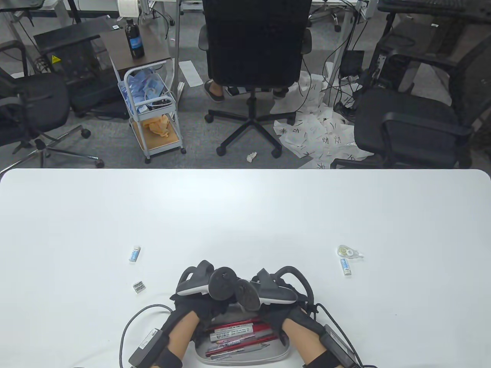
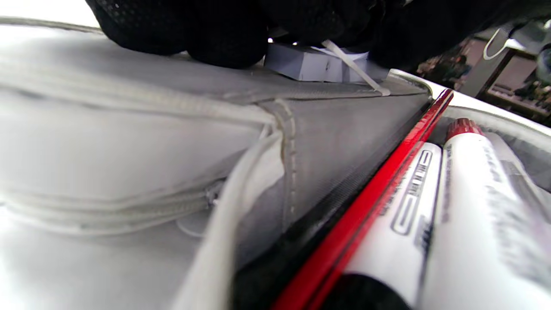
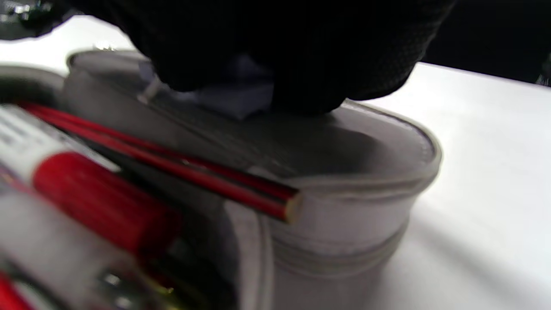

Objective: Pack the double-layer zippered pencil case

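Both gloved hands, left hand [image 1: 191,303] and right hand [image 1: 285,306], pinch a small white block [image 2: 312,64] atop the grey zippered fabric pencil case [image 1: 245,354] at the table's near edge, red pens [image 1: 234,329] already packed, zips open, small items [image 1: 135,253] unpacked.

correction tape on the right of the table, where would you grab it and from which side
The correction tape lies flat and alone on the table, its rounded body on the table view's left and a thin tip pointing right. Probably best to come straight down with the right hand and pinch across the round body, far and near edges. The small white tube just in front leaves little room there.
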`<state>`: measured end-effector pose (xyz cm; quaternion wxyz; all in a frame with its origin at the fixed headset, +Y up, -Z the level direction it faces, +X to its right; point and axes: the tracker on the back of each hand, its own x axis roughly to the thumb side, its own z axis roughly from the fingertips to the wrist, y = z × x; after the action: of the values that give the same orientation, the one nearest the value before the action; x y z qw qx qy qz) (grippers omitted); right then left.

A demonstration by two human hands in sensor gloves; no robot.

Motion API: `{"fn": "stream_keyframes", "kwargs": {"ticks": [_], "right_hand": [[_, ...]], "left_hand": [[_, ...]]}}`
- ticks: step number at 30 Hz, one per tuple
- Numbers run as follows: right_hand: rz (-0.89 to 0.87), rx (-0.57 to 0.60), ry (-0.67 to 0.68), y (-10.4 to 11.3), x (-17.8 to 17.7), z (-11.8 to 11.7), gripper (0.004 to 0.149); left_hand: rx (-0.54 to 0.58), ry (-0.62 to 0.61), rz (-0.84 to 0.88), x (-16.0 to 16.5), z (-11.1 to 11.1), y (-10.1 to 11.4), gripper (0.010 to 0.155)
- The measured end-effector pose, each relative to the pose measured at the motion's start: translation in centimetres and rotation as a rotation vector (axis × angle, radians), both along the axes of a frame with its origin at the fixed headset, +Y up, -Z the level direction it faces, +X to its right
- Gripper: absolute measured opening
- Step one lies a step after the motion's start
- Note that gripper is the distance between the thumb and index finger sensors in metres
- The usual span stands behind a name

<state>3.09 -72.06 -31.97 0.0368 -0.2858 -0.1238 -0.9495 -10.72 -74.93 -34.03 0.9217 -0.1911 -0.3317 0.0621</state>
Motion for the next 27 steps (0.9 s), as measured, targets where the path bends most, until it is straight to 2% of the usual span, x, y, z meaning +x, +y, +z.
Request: {"fn": "stream_keyframes", "kwargs": {"ticks": [3, 5, 6, 9, 11, 12, 13, 14, 15, 17, 19, 21, 25, 27], "right_hand": [[-0.076, -0.011, -0.097, 0.5, 1.9, -0.8, 0.048], [-0.035, 0.012, -0.197, 0.2, 3.5, -1.6, 0.046], [0.007, -0.018, -0.249, -0.3, 4.3, -1.9, 0.050], [0.014, -0.162, -0.350, -2.2, 6.8, -2.8, 0.073], [-0.124, -0.315, -0.391, -3.4, 7.9, -3.2, 0.072], [-0.214, -0.393, -0.424, -4.0, 8.3, -3.3, 0.070], [-0.248, -0.400, -0.460, -4.2, 8.5, -3.3, 0.070], [-0.260, -0.393, -0.446, -4.3, 8.8, -3.4, 0.069], [-0.245, -0.393, -0.434, -4.4, 8.8, -3.5, 0.064], [-0.226, -0.356, -0.419, -4.3, 8.7, -3.4, 0.061], [-0.230, -0.368, -0.408, -4.3, 8.6, -3.5, 0.061], [-0.225, -0.368, -0.410, -4.5, 8.5, -3.5, 0.059], [-0.207, -0.327, -0.395, -4.4, 8.3, -3.3, 0.059], [-0.206, -0.306, -0.398, -4.5, 8.3, -3.3, 0.057]], "left_hand": [[-0.004, 0.012, 0.020, -0.3, -0.1, 0.2, 0.040], [-0.040, 0.024, 0.047, -1.0, -0.4, 0.6, 0.042], [-0.062, 0.039, 0.076, -1.4, -0.6, 1.0, 0.045], [-0.057, 0.125, 0.123, -3.8, -0.8, 3.1, 0.044], [-0.004, 0.152, 0.149, -5.3, -0.4, 4.0, 0.040], [0.070, 0.175, 0.133, -6.1, 0.1, 4.2, 0.041], [0.111, 0.179, 0.071, -6.6, 0.4, 4.2, 0.040], [0.112, 0.167, -0.077, -7.4, 0.9, 4.0, 0.041], [0.108, 0.173, -0.144, -7.9, 1.3, 3.9, 0.042], [0.006, 0.163, -0.215, -8.9, 2.2, 2.9, 0.042], [-0.153, 0.196, -0.133, -9.3, 3.0, 1.7, 0.051], [-0.235, 0.185, -0.056, -9.1, 3.4, 0.6, 0.057], [-0.208, 0.182, -0.043, -9.1, 4.0, 0.4, 0.062], [-0.243, 0.188, -0.059, -9.1, 4.4, -0.3, 0.067]]}}
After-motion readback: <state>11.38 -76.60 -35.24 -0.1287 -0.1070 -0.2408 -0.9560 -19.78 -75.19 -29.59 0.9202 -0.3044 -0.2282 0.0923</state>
